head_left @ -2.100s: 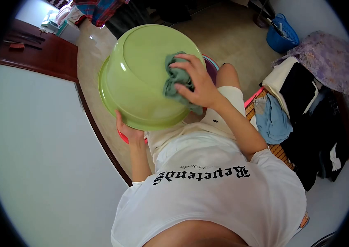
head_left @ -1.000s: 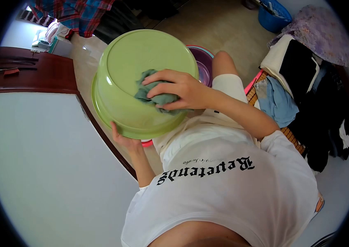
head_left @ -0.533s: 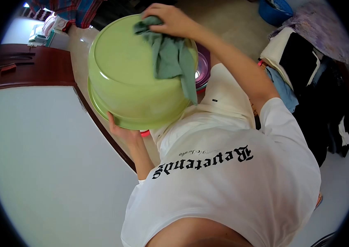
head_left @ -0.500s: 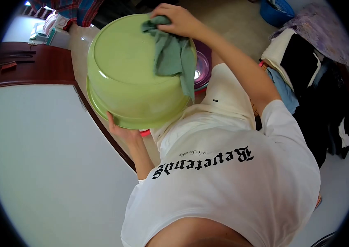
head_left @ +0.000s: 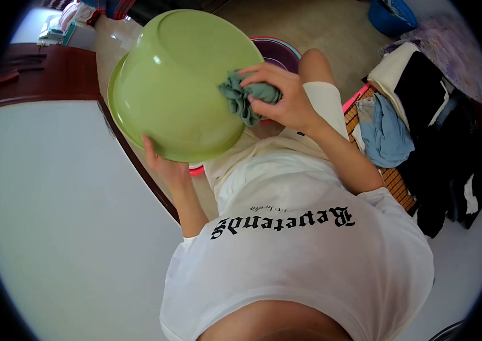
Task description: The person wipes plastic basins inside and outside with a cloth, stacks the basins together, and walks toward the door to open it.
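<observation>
A light green plastic basin is held tilted above my lap, its underside and outer wall facing me. My left hand grips the basin's rim at the lower left, thumb on the outside and the other fingers hidden behind it. In my right hand is a bunched dark green cloth, pressed against the right side of the basin's outer wall. Behind the green basin, a purple basin shows in part near my knee.
At the upper right stands a blue bucket with something in it. Folded clothes and dark garments lie on a woven surface to the right. A white panel with a dark edge fills the left side.
My right hand has moved the cloth from the basin's bottom down onto its side wall, and the cloth is now bunched up. The basin has turned and tilted a little.
</observation>
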{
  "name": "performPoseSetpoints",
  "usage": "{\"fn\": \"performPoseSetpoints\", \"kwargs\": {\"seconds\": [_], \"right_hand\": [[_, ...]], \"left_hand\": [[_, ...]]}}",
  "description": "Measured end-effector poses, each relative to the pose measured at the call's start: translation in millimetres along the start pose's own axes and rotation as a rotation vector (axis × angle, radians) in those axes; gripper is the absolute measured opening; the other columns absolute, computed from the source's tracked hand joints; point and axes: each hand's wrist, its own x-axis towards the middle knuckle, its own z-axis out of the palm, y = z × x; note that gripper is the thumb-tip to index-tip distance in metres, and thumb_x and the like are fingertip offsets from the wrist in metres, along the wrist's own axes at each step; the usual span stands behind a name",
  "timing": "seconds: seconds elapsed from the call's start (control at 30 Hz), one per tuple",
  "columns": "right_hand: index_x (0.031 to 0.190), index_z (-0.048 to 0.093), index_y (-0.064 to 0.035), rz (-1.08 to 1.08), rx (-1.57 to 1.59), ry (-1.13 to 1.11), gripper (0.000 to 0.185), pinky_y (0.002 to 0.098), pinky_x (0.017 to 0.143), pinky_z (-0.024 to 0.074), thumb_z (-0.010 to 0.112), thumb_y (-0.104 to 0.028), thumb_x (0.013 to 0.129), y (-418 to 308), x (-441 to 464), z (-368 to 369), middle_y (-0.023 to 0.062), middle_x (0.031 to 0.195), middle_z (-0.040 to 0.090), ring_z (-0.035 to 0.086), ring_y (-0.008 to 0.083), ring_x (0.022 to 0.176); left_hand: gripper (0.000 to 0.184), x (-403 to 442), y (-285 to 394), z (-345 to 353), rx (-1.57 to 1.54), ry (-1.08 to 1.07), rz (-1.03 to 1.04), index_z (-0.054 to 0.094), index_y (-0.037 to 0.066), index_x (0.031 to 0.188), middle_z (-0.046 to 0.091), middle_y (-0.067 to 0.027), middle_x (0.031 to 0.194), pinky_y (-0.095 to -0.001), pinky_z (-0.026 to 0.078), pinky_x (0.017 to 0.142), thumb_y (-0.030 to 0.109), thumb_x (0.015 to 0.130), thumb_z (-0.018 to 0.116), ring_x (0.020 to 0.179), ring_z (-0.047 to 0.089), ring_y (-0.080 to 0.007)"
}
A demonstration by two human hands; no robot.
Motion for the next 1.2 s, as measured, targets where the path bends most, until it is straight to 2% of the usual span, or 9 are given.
{"fn": "performPoseSetpoints", "kwargs": {"seconds": [0.37, 0.5, 0.7, 0.8, 0.9, 0.97, 1.03, 1.1, 1.2], "right_hand": [[0.103, 0.073, -0.007, -0.289, -0.255, 0.276, 0.032, 0.038, 0.089, 0.0567, 0.079, -0.004, 0.072, -23.3, 42.5, 14.4, 0.0092, 0.121, 0.071, 0.069, 0.0294, 0.105], [0.098, 0.071, -0.0149, -0.574, -0.438, -0.004, 0.039, 0.0357, 0.083, 0.0557, 0.085, -0.013, 0.061, -33.7, 48.1, 22.3, -0.0001, 0.121, 0.071, 0.069, 0.0227, 0.106], [0.094, 0.07, -0.0178, -0.581, -0.292, -0.369, 0.033, 0.0334, 0.077, 0.0534, 0.083, -0.016, 0.064, -28.4, 12.1, 16.6, -0.0053, 0.112, 0.072, 0.07, 0.0203, 0.096], [0.095, 0.071, -0.0142, -0.353, -0.155, -0.47, 0.029, 0.0356, 0.08, 0.0557, 0.079, -0.011, 0.067, -12.9, 1.6, 2.0, 0.0005, 0.109, 0.072, 0.07, 0.0213, 0.094], [0.101, 0.069, -0.0073, 0.024, 0.133, -0.256, 0.023, 0.0376, 0.085, 0.058, 0.07, -0.008, 0.078, -2.4, -2.8, -6.0, 0.0083, 0.108, 0.072, 0.071, 0.0211, 0.096], [0.11, 0.066, -0.0011, 0.583, 0.815, 0.104, 0.026, 0.0378, 0.088, 0.059, 0.061, -0.011, 0.087, -6.3, -1.0, -13.0, 0.0136, 0.111, 0.072, 0.071, 0.0195, 0.098], [0.117, 0.063, 0.0006, 0.614, 0.884, 0.175, 0.031, 0.0393, 0.089, 0.0593, 0.055, -0.018, 0.093, 3.0, -5.0, -18.9, 0.0134, 0.112, 0.071, 0.071, 0.0236, 0.099], [0.127, 0.061, -0.0005, 0.741, 1.328, 0.258, 0.043, 0.044, 0.094, 0.058, 0.052, -0.028, 0.095, 13.9, -8.4, -17.7, 0.017, 0.12, 0.069, 0.069, 0.0312, 0.105], [0.132, 0.06, -0.0012, 0.799, 1.338, 0.338, 0.051, 0.0459, 0.094, 0.0576, 0.051, -0.037, 0.097, 12.1, -4.2, -11.8, 0.0159, 0.125, 0.068, 0.069, 0.0308, 0.107]], "left_hand": [[0.056, -14.2, -16.5, 83.6, 0.29, 0.086, 0.037, 0.046, 0.001, 0.148, 0.058, -0.0134, 0.142, -0.0389, 0.052, 0.102, 0.041, 0.11, 0.047, 0.125, 0.061, -0.025], [0.059, -16.2, -18.0, 92.4, 0.393, 0.089, 0.061, 0.047, -0.001, 0.146, 0.059, -0.0132, 0.141, -0.0376, 0.053, 0.101, 0.044, 0.109, 0.048, 0.121, 0.063, -0.0241], [0.056, -2.9, -5.4, 77.6, 0.312, 0.127, 0.102, 0.048, 0.0, 0.145, 0.06, -0.0129, 0.139, -0.0384, 0.051, 0.104, 0.043, 0.109, 0.047, 0.125, 0.06, -0.0244], [0.045, 0.6, 4.4, 76.7, 0.196, 0.179, 0.171, 0.054, -0.001, 0.138, 0.064, -0.0115, 0.13, -0.037, 0.053, 0.098, 0.035, 0.109, 0.05, 0.119, 0.063, -0.0226], [0.047, 0.8, 9.8, 68.4, 0.274, 0.228, 0.186, 0.052, 0.0, 0.14, 0.062, -0.0117, 0.134, -0.0376, 0.052, 0.101, 0.035, 0.11, 0.049, 0.12, 0.063, -0.0237], [0.05, 1.7, 9.6, 67.2, 0.244, 0.218, 0.159, 0.05, 0.0, 0.143, 0.06, -0.0124, 0.138, -0.0389, 0.051, 0.104, 0.037, 0.11, 0.047, 0.124, 0.061, -0.0241], [0.053, 1.5, 6.8, 72.3, 0.207, 0.21, 0.14, 0.048, 0.0, 0.146, 0.058, -0.0132, 0.141, -0.0401, 0.05, 0.107, 0.039, 0.11, 0.045, 0.127, 0.06, -0.0246], [0.053, -1.4, 8.9, 75.4, 0.272, 0.203, 0.173, 0.048, -0.001, 0.145, 0.059, -0.014, 0.14, -0.0403, 0.05, 0.106, 0.039, 0.11, 0.046, 0.126, 0.06, -0.0251], [0.051, -1.6, 4.6, 74.4, 0.276, 0.218, 0.177, 0.049, -0.002, 0.143, 0.061, -0.0137, 0.136, -0.0393, 0.053, 0.1, 0.037, 0.11, 0.048, 0.12, 0.063, -0.0244]]}}
